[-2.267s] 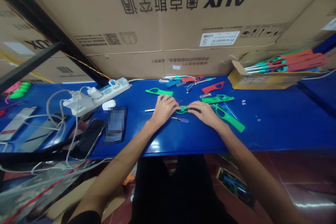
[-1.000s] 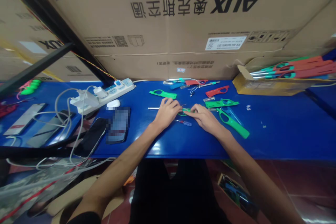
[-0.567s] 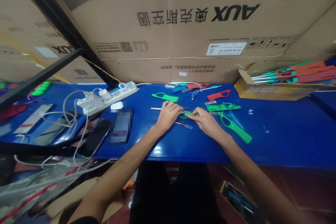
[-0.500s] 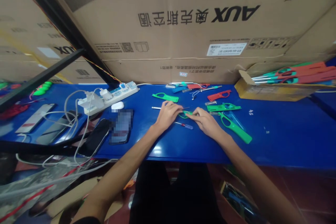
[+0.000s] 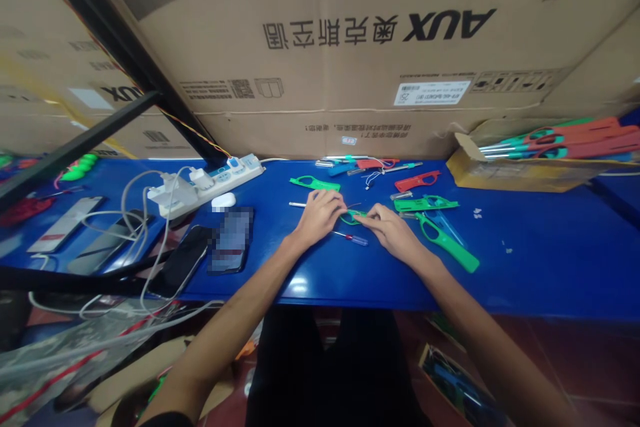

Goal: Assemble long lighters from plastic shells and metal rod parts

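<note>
A green lighter casing (image 5: 352, 217) lies low over the blue table between my hands, partly covered by fingers. My left hand (image 5: 320, 215) is closed at its left end, fingertips together. My right hand (image 5: 389, 230) pinches its right end with thumb and index finger. A thin wire (image 5: 354, 205) sticks up beside the left fingertips. Just below the hands is a screwdriver (image 5: 356, 239) with a purple clear handle. A metal lighter tube (image 5: 297, 205) pokes out left of my left hand. Behind it rests a green casing half (image 5: 316, 184). Green lighter parts (image 5: 450, 247) lie right of my right hand.
A cardboard box (image 5: 510, 173) of red and green lighters stands at right. Red casing (image 5: 417, 181) and metal tubes (image 5: 395, 169) lie at the back. On the left are a power strip (image 5: 215, 183), phones (image 5: 233, 240) and white cables. A large carton (image 5: 330, 80) walls off the back.
My left hand's fingers have shifted slightly over the green casing. My right hand keeps nearly the same pinch, and the things on the table have not moved.
</note>
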Tool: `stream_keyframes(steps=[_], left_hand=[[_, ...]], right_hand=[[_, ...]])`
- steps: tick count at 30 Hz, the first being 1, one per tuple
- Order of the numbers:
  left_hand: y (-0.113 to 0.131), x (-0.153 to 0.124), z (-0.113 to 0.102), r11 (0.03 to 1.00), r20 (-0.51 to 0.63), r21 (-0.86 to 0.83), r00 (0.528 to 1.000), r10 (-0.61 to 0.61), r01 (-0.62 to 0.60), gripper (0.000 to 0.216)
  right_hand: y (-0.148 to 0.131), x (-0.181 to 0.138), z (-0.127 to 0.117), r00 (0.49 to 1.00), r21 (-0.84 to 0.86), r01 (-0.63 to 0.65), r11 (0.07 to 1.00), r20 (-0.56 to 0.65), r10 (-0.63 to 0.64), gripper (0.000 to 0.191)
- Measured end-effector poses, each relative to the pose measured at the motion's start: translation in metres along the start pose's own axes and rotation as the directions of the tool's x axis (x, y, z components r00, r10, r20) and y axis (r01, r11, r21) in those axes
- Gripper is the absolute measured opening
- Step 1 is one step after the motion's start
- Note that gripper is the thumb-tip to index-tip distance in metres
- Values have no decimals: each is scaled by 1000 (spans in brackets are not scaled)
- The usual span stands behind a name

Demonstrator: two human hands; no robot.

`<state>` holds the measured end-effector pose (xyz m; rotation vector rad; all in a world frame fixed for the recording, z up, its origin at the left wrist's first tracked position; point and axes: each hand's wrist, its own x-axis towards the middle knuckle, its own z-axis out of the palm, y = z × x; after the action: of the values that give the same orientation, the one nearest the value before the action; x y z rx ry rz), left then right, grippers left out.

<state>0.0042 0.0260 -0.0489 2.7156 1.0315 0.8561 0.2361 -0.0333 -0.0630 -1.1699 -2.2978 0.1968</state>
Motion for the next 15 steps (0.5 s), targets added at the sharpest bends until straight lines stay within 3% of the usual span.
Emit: stream_keyframes(steps=[8,15], left_hand=[[1,1,-4,998,13,32,998,-54,53,14],[1,0,-6,995,17,94,1000,-16,14,13]], right_hand=[[-1,0,-1,999,11,-27,1000,17,27,40],[-1,1,-1,998,27,-50,998,25,50,41]])
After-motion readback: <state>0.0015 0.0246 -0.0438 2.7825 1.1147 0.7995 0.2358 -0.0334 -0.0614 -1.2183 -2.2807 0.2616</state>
